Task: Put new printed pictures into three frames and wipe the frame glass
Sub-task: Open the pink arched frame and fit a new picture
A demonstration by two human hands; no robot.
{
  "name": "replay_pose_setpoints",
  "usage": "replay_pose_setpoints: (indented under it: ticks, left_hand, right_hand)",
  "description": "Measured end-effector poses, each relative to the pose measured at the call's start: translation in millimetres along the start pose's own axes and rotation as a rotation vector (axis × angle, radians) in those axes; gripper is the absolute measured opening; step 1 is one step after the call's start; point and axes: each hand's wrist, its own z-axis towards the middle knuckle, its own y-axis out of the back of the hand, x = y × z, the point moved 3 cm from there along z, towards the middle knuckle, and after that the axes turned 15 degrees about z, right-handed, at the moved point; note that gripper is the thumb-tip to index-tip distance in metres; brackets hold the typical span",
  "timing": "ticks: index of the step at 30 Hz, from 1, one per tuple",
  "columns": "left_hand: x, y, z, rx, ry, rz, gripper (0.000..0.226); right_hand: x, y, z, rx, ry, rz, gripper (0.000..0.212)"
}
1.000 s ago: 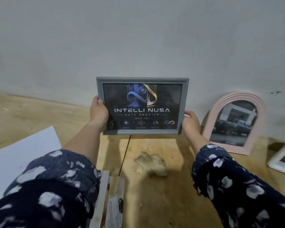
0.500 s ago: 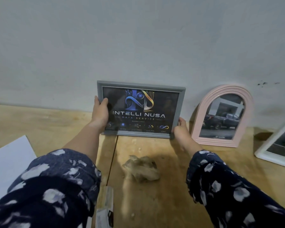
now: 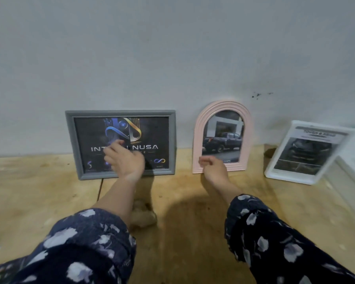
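Grey rectangular picture frame (image 3: 120,144) with a dark logo print stands upright on the light wooden worktop (image 3: 39,197), its back against the grey wall (image 3: 172,48). Left hand (image 3: 124,159) in front of its glass, fingers (image 3: 116,144) loosely spread, holding nothing; contact with the glass unclear due to blur. Right hand (image 3: 212,166) empty, fingers curled in, near the base of the pink arched frame (image 3: 222,137) showing a truck photo. White rectangular frame (image 3: 306,152) tilted at far right. Crumpled beige cloth (image 3: 142,215) on the worktop, partly behind the left forearm.

Three frames (image 3: 122,114) (image 3: 197,140) (image 3: 275,173) stand side by side against wall (image 3: 172,48).
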Motion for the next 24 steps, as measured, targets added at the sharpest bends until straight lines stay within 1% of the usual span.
replay_pose_setpoints:
  ticks: [2, 4, 6, 8, 10, 13, 15, 17, 22, 24]
  left_hand:
    - [-39.8, -11.8, -19.8, 0.016, -0.117, -0.032, 0.043]
    - [-74.0, -23.6, -33.6, 0.051, -0.234, -0.087, 0.038]
    - [-102.8, -37.5, -45.5, 0.134, -0.305, -0.174, 0.033]
    - [-130.6, -50.2, -61.2, 0.246, -0.294, -0.261, 0.038]
    - [-150.2, -58.4, -72.8, 0.316, -0.28, -0.286, 0.045]
    - [-170.7, -68.5, -84.1, 0.328, -0.272, -0.279, 0.052]
    - [-174.6, -74.3, -88.0, 0.321, -0.239, -0.286, 0.054]
    - [-174.3, -80.1, -93.8, 0.303, -0.21, -0.306, 0.054]
    - [-166.9, -77.5, -105.3, 0.306, -0.084, -0.405, 0.055]
    - [-162.7, -67.4, -106.8, 0.324, -0.026, -0.47, 0.068]
  right_hand:
    - [1.5, 42.2, 10.5, -0.147, 0.063, -0.015, 0.04]
    - [3.4, 77.3, 22.7, -0.29, 0.112, -0.019, 0.045]
    - [5.9, 105.9, 36.0, -0.36, 0.124, -0.019, 0.049]
    - [8.3, 129.2, 53.3, -0.328, 0.091, -0.024, 0.051]
    - [9.6, 139.0, 67.2, -0.229, 0.048, -0.009, 0.054]
    - [7.0, 142.7, 79.8, -0.047, -0.005, 0.049, 0.053]
    - [1.5, 143.3, 84.7, 0.025, -0.015, 0.059, 0.05]
    - [-2.5, 148.5, 90.5, 0.056, -0.003, 0.059, 0.044]
    - [11.6, 161.3, 90.9, 0.024, 0.117, 0.083, 0.033]
    - [25.2, 163.6, 83.7, 0.039, 0.2, 0.079, 0.033]
